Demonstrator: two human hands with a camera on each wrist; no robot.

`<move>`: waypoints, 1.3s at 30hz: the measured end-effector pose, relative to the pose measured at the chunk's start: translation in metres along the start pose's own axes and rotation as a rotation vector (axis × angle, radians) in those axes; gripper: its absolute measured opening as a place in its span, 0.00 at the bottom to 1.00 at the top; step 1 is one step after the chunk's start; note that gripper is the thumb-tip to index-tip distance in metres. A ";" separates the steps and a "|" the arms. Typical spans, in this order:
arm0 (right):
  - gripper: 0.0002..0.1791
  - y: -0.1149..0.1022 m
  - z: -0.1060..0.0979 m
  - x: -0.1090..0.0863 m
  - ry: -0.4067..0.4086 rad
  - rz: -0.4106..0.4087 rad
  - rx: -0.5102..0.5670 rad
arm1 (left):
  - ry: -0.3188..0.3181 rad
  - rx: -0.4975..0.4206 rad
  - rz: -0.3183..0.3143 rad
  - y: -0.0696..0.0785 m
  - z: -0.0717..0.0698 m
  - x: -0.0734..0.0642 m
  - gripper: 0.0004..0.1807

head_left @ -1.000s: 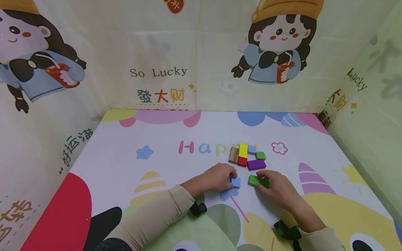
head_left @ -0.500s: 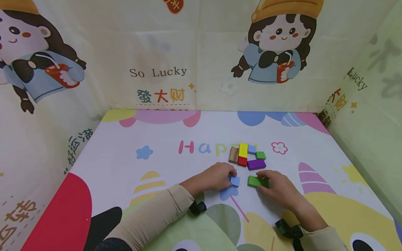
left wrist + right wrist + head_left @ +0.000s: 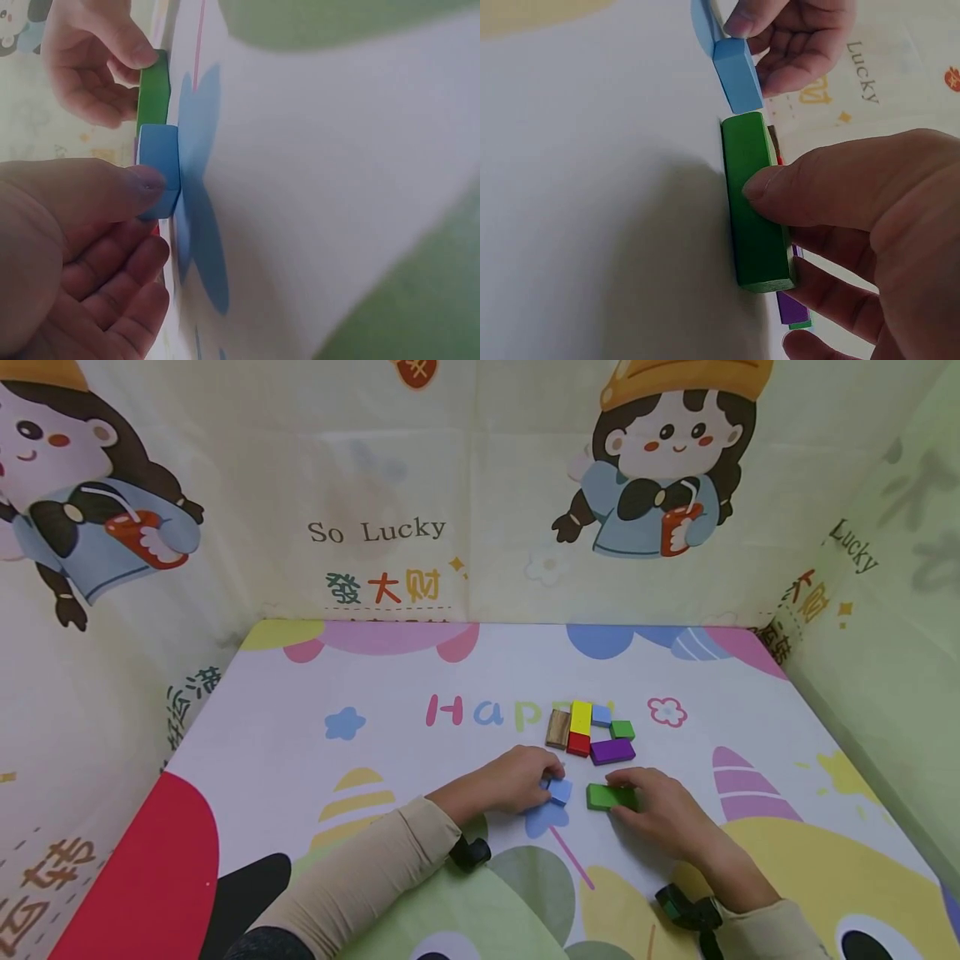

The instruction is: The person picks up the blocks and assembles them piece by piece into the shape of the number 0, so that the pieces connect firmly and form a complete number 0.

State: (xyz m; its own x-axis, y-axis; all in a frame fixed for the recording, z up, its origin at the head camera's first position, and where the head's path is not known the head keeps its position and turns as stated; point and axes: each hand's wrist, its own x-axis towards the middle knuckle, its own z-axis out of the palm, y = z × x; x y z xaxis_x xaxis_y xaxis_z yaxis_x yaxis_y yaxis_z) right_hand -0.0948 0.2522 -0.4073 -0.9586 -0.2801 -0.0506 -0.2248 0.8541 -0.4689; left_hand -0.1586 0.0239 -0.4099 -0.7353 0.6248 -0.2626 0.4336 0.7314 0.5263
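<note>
My left hand (image 3: 517, 779) pinches a light blue block (image 3: 559, 792) between thumb and fingers on the tabletop; the left wrist view shows the thumb against the blue block's (image 3: 159, 154) near face. Just to the right, my right hand (image 3: 660, 802) grips a longer green block (image 3: 602, 797), its thumb across the green block's (image 3: 750, 225) side. The two blocks lie nearly end to end with a small gap between them. Behind the hands sits a cluster: a brown wood-grain block (image 3: 557, 729), yellow (image 3: 581, 718), red (image 3: 578, 744), small blue (image 3: 601, 716), small green (image 3: 622, 729) and purple (image 3: 612, 751) blocks.
A printed white table mat (image 3: 420, 685) with coloured cartoon shapes lies under everything. Cloth walls with cartoon figures and writing (image 3: 378, 532) stand at the back and both sides. Black wrist cameras (image 3: 471, 853) are strapped to both wrists.
The green block and my right hand have shifted slightly left, towards the blue block. The blue block has turned a little and moved slightly left. The cluster behind stays as it was.
</note>
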 end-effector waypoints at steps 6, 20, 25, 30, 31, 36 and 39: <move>0.23 -0.002 0.001 -0.001 -0.006 -0.012 0.009 | -0.012 -0.018 0.012 -0.003 0.000 0.001 0.18; 0.21 -0.003 0.006 -0.008 0.008 -0.087 0.001 | -0.011 -0.022 0.034 -0.003 0.000 -0.001 0.19; 0.21 -0.005 0.006 -0.010 0.012 -0.112 0.009 | -0.008 -0.024 0.031 -0.003 0.000 -0.002 0.20; 0.21 -0.006 0.007 -0.012 0.032 -0.147 0.003 | -0.011 -0.033 0.020 -0.003 0.000 -0.002 0.20; 0.21 -0.006 0.007 -0.012 0.036 -0.154 -0.001 | -0.012 -0.033 0.019 -0.003 0.000 -0.002 0.20; 0.21 -0.007 0.008 -0.014 0.041 -0.174 -0.011 | -0.010 -0.040 0.016 -0.003 0.000 -0.002 0.20; 0.21 -0.009 0.008 -0.015 0.036 -0.175 -0.013 | -0.006 -0.041 0.016 -0.004 0.000 -0.002 0.19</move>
State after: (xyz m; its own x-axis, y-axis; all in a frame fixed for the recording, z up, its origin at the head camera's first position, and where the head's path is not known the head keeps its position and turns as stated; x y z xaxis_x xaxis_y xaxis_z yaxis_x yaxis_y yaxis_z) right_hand -0.0775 0.2456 -0.4092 -0.9104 -0.4090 0.0624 -0.3905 0.7996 -0.4563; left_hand -0.1588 0.0203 -0.4117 -0.7251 0.6380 -0.2590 0.4234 0.7098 0.5630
